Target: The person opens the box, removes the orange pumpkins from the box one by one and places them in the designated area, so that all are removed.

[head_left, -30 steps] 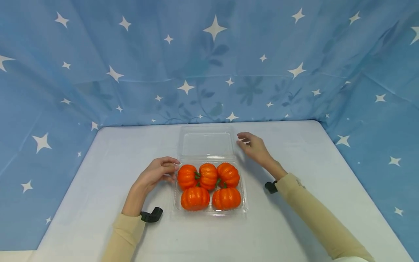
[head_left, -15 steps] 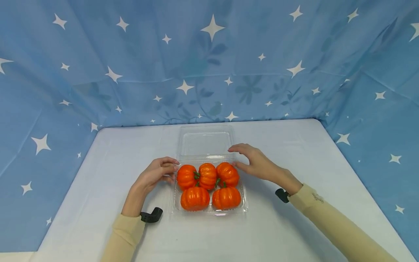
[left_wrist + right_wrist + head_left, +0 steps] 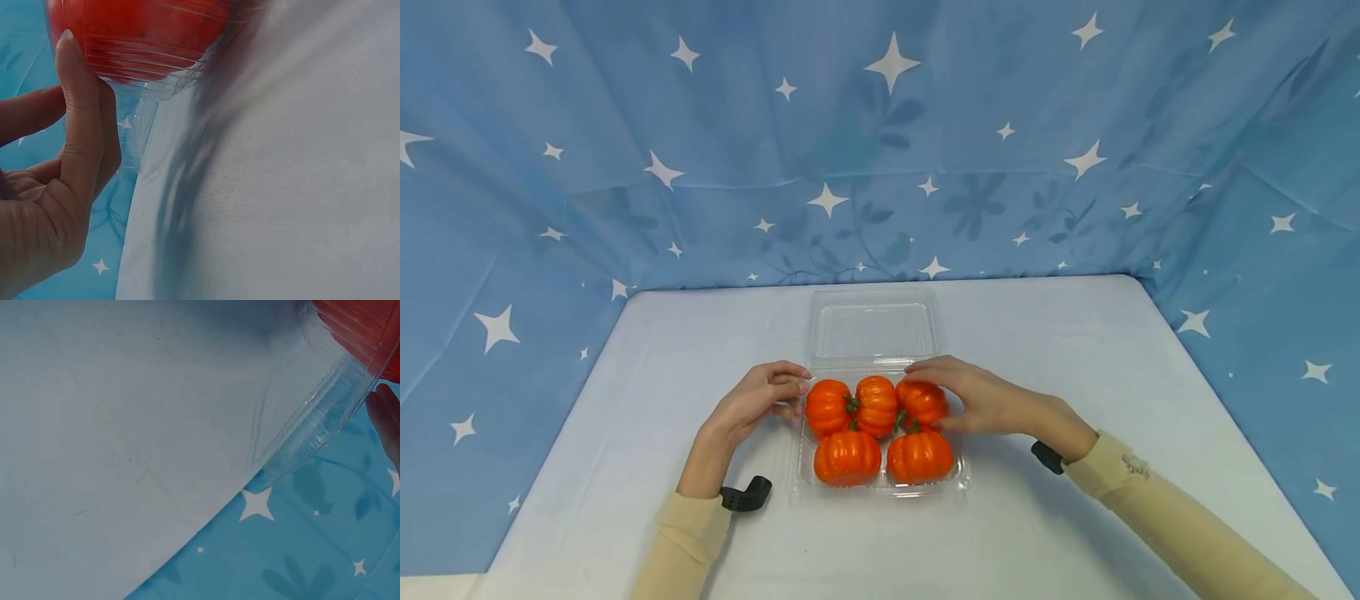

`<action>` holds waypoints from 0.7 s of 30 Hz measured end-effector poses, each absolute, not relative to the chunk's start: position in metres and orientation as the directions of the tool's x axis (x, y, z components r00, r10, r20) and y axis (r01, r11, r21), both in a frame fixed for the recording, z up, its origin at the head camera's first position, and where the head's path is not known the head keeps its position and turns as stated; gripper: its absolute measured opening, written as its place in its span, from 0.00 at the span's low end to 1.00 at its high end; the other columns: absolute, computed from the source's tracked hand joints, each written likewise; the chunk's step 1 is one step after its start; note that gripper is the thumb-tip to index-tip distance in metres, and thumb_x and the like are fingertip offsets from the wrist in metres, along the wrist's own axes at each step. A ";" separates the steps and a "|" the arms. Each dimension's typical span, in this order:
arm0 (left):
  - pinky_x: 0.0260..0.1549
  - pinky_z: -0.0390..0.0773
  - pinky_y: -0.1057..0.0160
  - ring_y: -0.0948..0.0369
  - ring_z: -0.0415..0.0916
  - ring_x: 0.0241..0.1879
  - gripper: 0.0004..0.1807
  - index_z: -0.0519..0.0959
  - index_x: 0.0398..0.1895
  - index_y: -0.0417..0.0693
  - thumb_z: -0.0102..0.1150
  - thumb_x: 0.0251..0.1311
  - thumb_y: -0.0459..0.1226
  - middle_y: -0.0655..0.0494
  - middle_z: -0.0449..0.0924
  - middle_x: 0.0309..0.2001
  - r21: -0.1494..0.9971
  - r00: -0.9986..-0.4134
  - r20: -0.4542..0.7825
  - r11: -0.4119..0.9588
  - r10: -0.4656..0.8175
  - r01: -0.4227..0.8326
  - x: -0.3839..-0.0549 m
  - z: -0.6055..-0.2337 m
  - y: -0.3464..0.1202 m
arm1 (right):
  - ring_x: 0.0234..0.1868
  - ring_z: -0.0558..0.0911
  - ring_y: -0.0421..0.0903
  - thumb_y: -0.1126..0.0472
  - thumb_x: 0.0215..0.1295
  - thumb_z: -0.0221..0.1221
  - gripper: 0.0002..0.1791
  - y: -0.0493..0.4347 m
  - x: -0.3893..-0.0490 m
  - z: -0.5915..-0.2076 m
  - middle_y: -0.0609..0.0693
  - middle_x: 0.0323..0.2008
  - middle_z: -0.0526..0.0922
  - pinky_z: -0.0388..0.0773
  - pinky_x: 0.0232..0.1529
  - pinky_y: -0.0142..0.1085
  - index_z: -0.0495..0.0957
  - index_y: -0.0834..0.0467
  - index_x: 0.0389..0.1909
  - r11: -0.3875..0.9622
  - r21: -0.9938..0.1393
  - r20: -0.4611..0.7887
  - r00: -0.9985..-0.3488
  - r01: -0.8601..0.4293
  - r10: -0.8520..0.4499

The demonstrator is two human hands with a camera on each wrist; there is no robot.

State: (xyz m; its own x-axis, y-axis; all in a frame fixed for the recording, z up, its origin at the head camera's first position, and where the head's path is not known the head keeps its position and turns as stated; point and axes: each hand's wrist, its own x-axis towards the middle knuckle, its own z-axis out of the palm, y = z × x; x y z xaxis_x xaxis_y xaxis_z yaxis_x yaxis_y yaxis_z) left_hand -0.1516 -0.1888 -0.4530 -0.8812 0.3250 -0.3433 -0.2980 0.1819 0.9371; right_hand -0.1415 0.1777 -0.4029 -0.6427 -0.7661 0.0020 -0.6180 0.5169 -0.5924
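Since half a second earlier, the right hand (image 3: pixel 981 398) had come from the back right corner of the clear container (image 3: pixel 883 492) to over its right side. Its grip stood parted around the rear-right pumpkin (image 3: pixel 925 402), thumb toward the container's front, fingers toward its back; contact could not be told. Left hand (image 3: pixel 756 396) unmoved at the container's left wall, fingers loosely bent, grip not clenched. Inside the container: rear-left pumpkin (image 3: pixel 828 408) and rear-middle pumpkin (image 3: pixel 876 407) shared the back row; front-left pumpkin (image 3: pixel 847 458) and front-right pumpkin (image 3: pixel 920 457) made the front row. Clear lid (image 3: pixel 874 329) lay open behind the container on the white bench (image 3: pixel 1045 342). Blue star-printed curtain (image 3: pixel 730 125) hung beyond the container.
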 end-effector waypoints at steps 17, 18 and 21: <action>0.28 0.86 0.62 0.58 0.77 0.25 0.21 0.70 0.61 0.28 0.57 0.72 0.34 0.48 0.78 0.33 0.937 -0.883 -0.345 0.173 0.319 -0.304 -0.152 -0.455 -0.193 | 0.71 0.72 0.58 0.66 0.57 0.73 0.39 0.169 -0.144 -0.408 0.56 0.72 0.71 0.77 0.66 0.55 0.71 0.58 0.71 0.500 -0.378 0.016 -0.546 -0.779 -0.838; 0.28 0.86 0.62 0.58 0.77 0.25 0.21 0.70 0.61 0.28 0.57 0.72 0.33 0.48 0.78 0.34 0.937 -0.883 -0.344 0.173 0.319 -0.303 -0.152 -0.455 -0.193 | 0.71 0.72 0.58 0.66 0.57 0.74 0.39 0.169 -0.144 -0.408 0.57 0.71 0.71 0.76 0.66 0.55 0.71 0.59 0.71 0.496 -0.370 0.018 -0.540 -0.786 -0.842; 0.28 0.86 0.62 0.58 0.76 0.25 0.20 0.70 0.61 0.27 0.56 0.72 0.33 0.49 0.78 0.34 0.940 -0.887 -0.336 0.169 0.316 -0.296 -0.153 -0.455 -0.193 | 0.71 0.72 0.58 0.65 0.57 0.74 0.40 0.168 -0.145 -0.409 0.57 0.71 0.72 0.76 0.67 0.55 0.70 0.60 0.71 0.490 -0.349 0.022 -0.530 -0.799 -0.848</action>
